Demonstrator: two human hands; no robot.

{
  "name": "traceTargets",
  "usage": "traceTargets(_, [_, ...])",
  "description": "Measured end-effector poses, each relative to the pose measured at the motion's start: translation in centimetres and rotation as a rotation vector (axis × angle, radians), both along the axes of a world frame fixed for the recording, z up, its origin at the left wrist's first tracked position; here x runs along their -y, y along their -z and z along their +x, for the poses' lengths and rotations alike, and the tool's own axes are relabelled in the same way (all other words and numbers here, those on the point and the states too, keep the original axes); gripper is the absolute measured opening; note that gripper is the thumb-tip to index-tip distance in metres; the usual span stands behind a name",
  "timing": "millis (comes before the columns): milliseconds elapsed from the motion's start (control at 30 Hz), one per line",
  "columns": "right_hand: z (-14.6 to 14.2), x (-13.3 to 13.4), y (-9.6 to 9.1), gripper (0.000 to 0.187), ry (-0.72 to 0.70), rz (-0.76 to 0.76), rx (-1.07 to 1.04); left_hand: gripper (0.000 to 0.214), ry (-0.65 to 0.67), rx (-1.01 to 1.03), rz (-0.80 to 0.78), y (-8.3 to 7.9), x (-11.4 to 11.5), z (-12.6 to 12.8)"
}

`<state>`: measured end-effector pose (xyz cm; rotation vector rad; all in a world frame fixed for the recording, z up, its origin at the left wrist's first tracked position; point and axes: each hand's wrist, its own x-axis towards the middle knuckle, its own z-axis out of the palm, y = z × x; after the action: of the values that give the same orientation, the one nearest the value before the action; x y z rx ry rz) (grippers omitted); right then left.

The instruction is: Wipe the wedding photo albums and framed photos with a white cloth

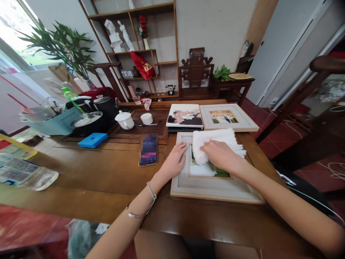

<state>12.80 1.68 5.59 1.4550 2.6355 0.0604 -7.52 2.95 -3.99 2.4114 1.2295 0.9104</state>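
A picture frame [215,187] with a pale wide border lies flat on the wooden table, close to its near edge. My left hand [176,158] rests on the frame's left border, fingers laid out along it and holding nothing. Over the upper part of the picture, my right hand [219,153] presses a folded white towel [217,136] against the surface, its fingers bent into the cloth. The towel and hand hide much of the photo, though green and white areas [203,169] show below them.
Behind it lie another framed picture [245,120] and a photo album [184,108]. To the left are a phone [148,151], a blue block [93,140], a lidded white teacup [124,119], a small white bowl [146,118], a dark pot [94,124] and a clear bottle [43,180].
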Motion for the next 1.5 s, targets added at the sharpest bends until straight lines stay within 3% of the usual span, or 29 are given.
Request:
traceTargets(167, [1.9,3.6,-1.5,0.047,-0.126,-0.209,-0.062,0.04,-0.006,0.007,0.011,0.4,0.0,-0.1])
traceTargets(233, [2.0,4.0,-1.5,0.05,-0.127,-0.223,-0.103,0.041,-0.014,0.015,0.02,0.4,0.0,-0.1])
traceTargets(433, [0.8,-0.2,-0.3,0.061,0.118,0.077,-0.139,0.04,-0.01,0.013,0.011,0.4,0.1,-0.1])
traceTargets(533, [0.1,-2.5,0.3,0.063,0.114,0.244,-0.189,0.039,-0.006,0.009,0.009,0.4,0.0,-0.1])
traceTargets(600, [-0.2,-3.5,1.0,0.063,0.061,0.254,-0.156,0.039,-0.006,0.004,0.014,0.4,0.0,-0.1])
traceTargets(800, [-0.6,-3.1,2.2,0.055,-0.091,0.102,-0.061,0.037,-0.009,0.006,-0.004,0.2,0.1,-0.1])
traceTargets(967, [0.9,1.0,-0.1,0.051,-0.196,-0.143,-0.116,0.037,-0.015,-0.003,0.011,0.2,0.1,0.0])
traceTargets(1100, [2.6,1.6,-1.8,0.054,-0.115,-0.295,-0.141,0.038,-0.004,-0.004,0.022,0.3,0.1,0.0])
traceTargets(1300, [4.1,-2.2,-0.8,0.063,0.138,-0.05,-0.105,0.037,-0.002,0.002,-0.012,0.2,0.1,-0.2])
traceTargets(1500, [3.7,-2.5,-0.4,0.058,0.106,0.115,-0.202,0.038,-0.003,0.003,0.004,0.3,0.1,-0.1])
